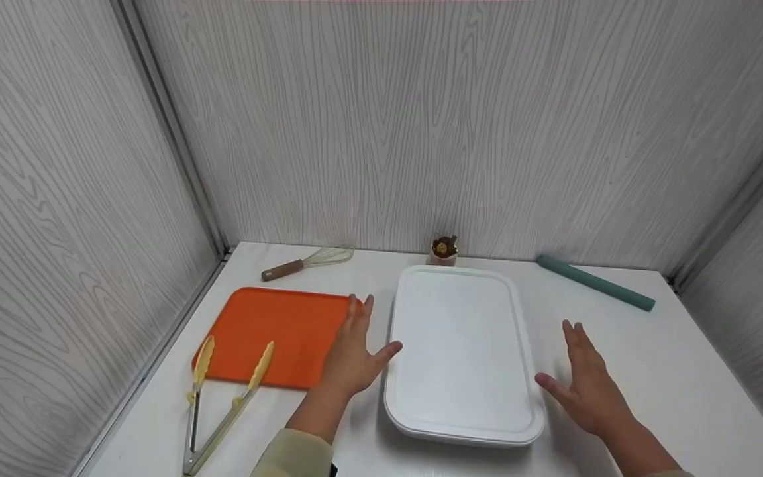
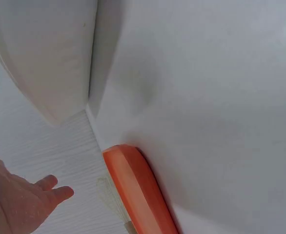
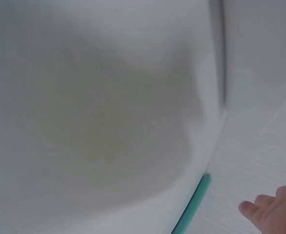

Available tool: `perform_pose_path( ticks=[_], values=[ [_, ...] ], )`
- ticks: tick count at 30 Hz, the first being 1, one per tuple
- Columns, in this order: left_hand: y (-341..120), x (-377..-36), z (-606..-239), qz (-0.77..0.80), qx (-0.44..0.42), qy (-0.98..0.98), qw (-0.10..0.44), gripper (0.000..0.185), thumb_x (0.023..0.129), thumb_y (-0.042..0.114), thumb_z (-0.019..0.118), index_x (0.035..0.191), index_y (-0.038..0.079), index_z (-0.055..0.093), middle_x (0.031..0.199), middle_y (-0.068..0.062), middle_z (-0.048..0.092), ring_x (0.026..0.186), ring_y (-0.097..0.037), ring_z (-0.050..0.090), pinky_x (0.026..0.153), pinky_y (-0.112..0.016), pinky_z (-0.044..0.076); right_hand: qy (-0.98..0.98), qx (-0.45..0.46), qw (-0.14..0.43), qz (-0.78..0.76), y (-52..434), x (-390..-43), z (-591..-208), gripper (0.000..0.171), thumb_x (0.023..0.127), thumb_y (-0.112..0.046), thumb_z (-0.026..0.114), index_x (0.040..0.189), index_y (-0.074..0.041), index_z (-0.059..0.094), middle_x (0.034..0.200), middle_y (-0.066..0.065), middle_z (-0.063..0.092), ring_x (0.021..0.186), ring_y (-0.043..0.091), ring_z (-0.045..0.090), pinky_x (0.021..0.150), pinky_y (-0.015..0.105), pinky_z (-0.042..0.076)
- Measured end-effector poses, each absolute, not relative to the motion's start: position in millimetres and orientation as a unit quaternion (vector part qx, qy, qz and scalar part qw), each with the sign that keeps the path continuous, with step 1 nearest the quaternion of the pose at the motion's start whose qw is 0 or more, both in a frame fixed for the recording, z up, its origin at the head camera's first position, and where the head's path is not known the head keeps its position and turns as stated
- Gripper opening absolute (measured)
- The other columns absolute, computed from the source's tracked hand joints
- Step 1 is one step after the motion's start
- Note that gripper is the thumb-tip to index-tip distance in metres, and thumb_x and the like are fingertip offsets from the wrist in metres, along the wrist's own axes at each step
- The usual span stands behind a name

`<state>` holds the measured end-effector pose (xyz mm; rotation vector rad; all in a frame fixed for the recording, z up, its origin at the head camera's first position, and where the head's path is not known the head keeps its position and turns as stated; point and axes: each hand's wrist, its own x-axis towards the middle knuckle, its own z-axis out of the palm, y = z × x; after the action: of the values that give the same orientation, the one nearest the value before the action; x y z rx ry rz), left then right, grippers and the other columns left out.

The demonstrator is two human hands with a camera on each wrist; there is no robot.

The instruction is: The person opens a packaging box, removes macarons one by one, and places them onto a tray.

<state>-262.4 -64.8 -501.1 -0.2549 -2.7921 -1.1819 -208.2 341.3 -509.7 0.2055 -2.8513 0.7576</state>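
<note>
A white lidded container (image 1: pixel 461 351), rectangular with rounded corners, stands in the middle of the white table. My left hand (image 1: pixel 354 358) is held at its left side, fingers straight and thumb spread toward the lid's edge. On the right side, my right hand (image 1: pixel 587 387) is raised with fingers extended and the thumb pointing at the container. Neither hand holds anything. In the left wrist view the container's side wall (image 2: pixel 45 53) rises beside the hand. Partly behind my left hand lies an orange tray (image 1: pixel 275 331).
Tongs (image 1: pixel 222 411) with yellow tips lie spread, overlapping the tray's front edge. A whisk (image 1: pixel 305 262) is at the back left. Behind the container stands a small pot with a brown decoration (image 1: pixel 444 250). A green rod (image 1: pixel 595 283) lies at the back right. Wood-patterned panels enclose the table.
</note>
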Motion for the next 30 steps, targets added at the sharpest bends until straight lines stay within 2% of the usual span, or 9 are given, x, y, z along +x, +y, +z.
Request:
perform_pose_path(
  ticks=[3,6,9,11,15,22,30],
  values=[
    [-61.7,-258.6,-499.4,-0.441,-0.073,-0.894,0.027,0.094,0.094,0.046,0.079,0.170,0.023,0.026,0.176,-0.011,0.017,0.157,-0.040,0.028,0.118,-0.063,0.034,-0.947,0.077,0.065,0.305,333.5,-200.3,-508.5,0.108,0.097,-0.050,0.075,0.171,-0.012,0.005,0.173,0.029,0.010,0.155,0.056,0.014,0.114,0.080,0.020],
    [-58.7,-254.9,-499.0,-0.476,-0.070,-0.877,-0.002,0.090,0.094,0.040,0.080,0.168,0.021,0.032,0.173,-0.011,0.027,0.151,-0.038,0.041,0.114,-0.059,0.042,-0.939,0.075,0.031,0.334,326.2,-191.1,-508.1,0.119,0.088,-0.054,0.083,0.171,-0.013,0.008,0.173,0.027,0.012,0.153,0.056,0.023,0.112,0.078,0.027],
    [-55.6,-251.4,-500.7,-0.495,-0.070,-0.865,-0.029,0.083,0.094,0.036,0.081,0.163,0.017,0.041,0.168,-0.011,0.037,0.132,-0.035,0.060,0.100,-0.050,0.056,-0.931,0.072,0.007,0.357,320.3,-182.4,-510.2,0.133,0.075,-0.057,0.093,0.170,-0.012,0.012,0.172,0.025,0.017,0.150,0.054,0.032,0.111,0.074,0.035],
    [-53.9,-248.8,-503.5,-0.500,-0.072,-0.862,-0.042,0.078,0.094,0.034,0.082,0.160,0.014,0.046,0.165,-0.012,0.042,0.117,-0.030,0.066,0.089,-0.043,0.060,-0.928,0.071,-0.003,0.366,317.1,-178.5,-512.2,0.139,0.068,-0.058,0.097,0.169,-0.010,0.014,0.172,0.024,0.018,0.149,0.053,0.035,0.111,0.070,0.038],
    [-51.9,-243.8,-510.9,-0.511,-0.079,-0.854,-0.053,0.075,0.092,0.030,0.084,0.156,0.007,0.051,0.161,-0.013,0.045,0.099,-0.022,0.065,0.081,-0.038,0.060,-0.924,0.061,-0.030,0.375,311.4,-172.2,-515.1,0.147,0.060,-0.056,0.101,0.169,-0.007,0.015,0.172,0.025,0.019,0.150,0.051,0.034,0.112,0.065,0.040],
    [-49.1,-242.8,-521.7,-0.520,-0.071,-0.849,-0.055,0.073,0.091,0.021,0.085,0.155,0.005,0.053,0.162,-0.015,0.044,0.098,-0.022,0.063,0.083,-0.037,0.059,-0.916,0.047,-0.058,0.395,304.9,-165.8,-521.2,0.150,0.054,-0.046,0.106,0.169,-0.009,0.017,0.172,0.023,0.018,0.151,0.051,0.032,0.112,0.064,0.041],
    [-48.4,-245.0,-519.9,-0.525,-0.063,-0.847,-0.051,0.071,0.090,0.016,0.085,0.154,0.006,0.054,0.156,-0.018,0.049,0.095,-0.022,0.062,0.084,-0.039,0.059,-0.913,0.041,-0.056,0.403,306.0,-167.1,-523.4,0.147,0.056,-0.046,0.105,0.168,-0.007,0.019,0.170,0.022,0.026,0.144,0.045,0.044,0.108,0.060,0.047]
  ],
)
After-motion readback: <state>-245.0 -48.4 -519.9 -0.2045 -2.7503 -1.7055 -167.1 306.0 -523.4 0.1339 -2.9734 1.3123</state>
